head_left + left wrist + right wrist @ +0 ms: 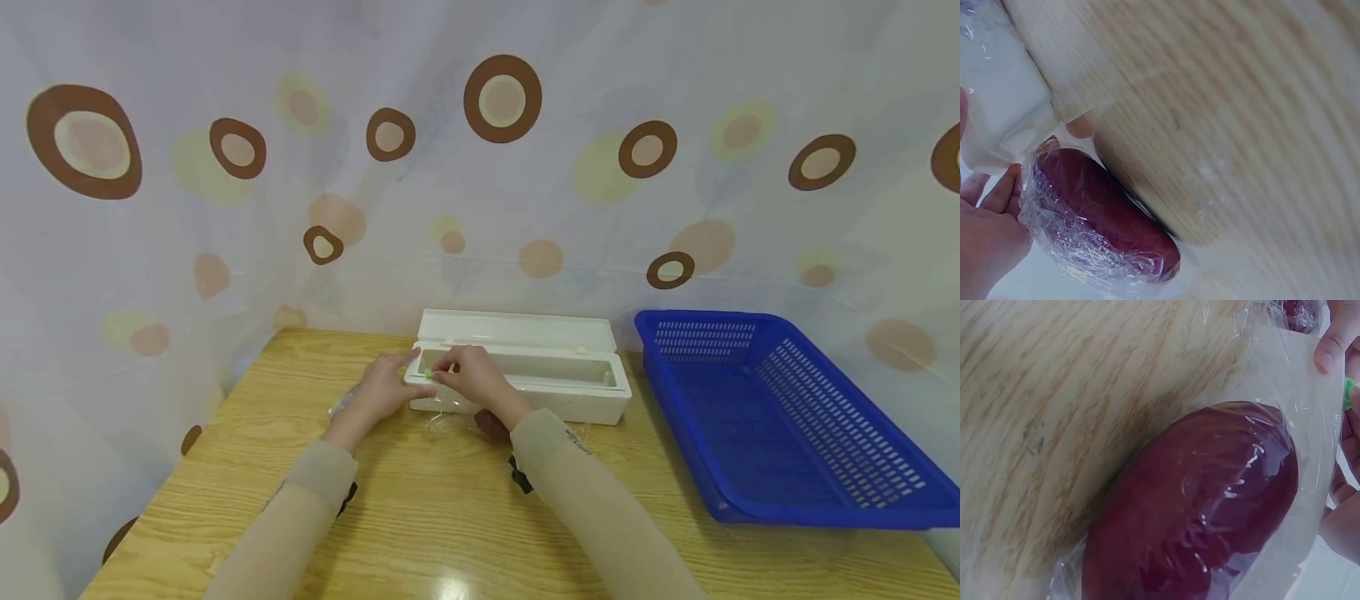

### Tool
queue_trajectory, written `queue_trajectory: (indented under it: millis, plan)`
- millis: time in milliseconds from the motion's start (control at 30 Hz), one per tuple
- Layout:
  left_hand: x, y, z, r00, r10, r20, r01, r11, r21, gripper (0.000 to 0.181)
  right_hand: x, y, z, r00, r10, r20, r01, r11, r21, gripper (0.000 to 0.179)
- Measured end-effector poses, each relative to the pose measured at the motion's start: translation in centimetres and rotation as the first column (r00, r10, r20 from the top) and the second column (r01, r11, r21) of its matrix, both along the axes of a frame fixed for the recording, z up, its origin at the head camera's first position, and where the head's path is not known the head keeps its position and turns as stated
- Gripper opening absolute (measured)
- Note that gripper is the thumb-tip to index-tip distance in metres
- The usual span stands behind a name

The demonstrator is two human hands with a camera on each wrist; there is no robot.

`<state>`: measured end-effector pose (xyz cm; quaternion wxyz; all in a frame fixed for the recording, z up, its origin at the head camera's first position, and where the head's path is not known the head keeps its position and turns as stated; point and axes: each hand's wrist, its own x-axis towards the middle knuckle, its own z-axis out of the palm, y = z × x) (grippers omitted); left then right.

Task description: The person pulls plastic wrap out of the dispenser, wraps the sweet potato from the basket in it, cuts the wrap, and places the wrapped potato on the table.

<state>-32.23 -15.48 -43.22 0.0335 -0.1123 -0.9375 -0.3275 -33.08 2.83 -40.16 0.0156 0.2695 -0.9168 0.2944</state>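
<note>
A white cling film dispenser box (525,405) lies on the table with its lid (517,330) raised. My left hand (381,385) grips its left end, thumb at the front edge and fingers toward the back. At the front rim, the fingers of my right hand (474,375) pinch a small green slide cutter (428,374). Clear film hangs down the box front over a smooth, dark red oval item (1191,506), mostly hidden under my right wrist in the head view. Beside the box's left end lies another dark red, elongated item (1100,209) wrapped in crinkled film.
A large blue plastic basket (720,492) with slotted sides stands at the right of the wooden table (420,533). Behind the table hangs a pale curtain (555,208) printed with brown rings.
</note>
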Motion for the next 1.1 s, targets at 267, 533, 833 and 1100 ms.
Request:
queue_trajectory:
  millis: [267,533,833,1100]
  plan:
    - [-0.2,0.0,-0.2,1.0,-0.005,0.0,0.005,1.0,0.02,0.081,0.0,0.2,-0.1,1.0,0.007,-0.008,-0.007,1.0,0.015,0.013]
    - [-0.1,0.1,0.0,1.0,-0.001,0.023,0.001,1.0,0.016,0.081,0.1,0.4,-0.2,0.999,0.018,-0.037,-0.018,1.0,-0.008,0.011]
    - [0.1,0.1,0.1,1.0,-0.002,0.003,0.002,1.0,0.006,0.082,-0.1,0.9,-0.4,0.997,0.038,-0.065,-0.039,0.999,-0.017,0.011]
    - [0.1,0.0,0.2,1.0,-0.004,0.01,0.004,1.0,0.008,0.084,-0.2,1.5,-0.3,0.997,0.052,-0.064,-0.053,0.998,-0.018,0.012]
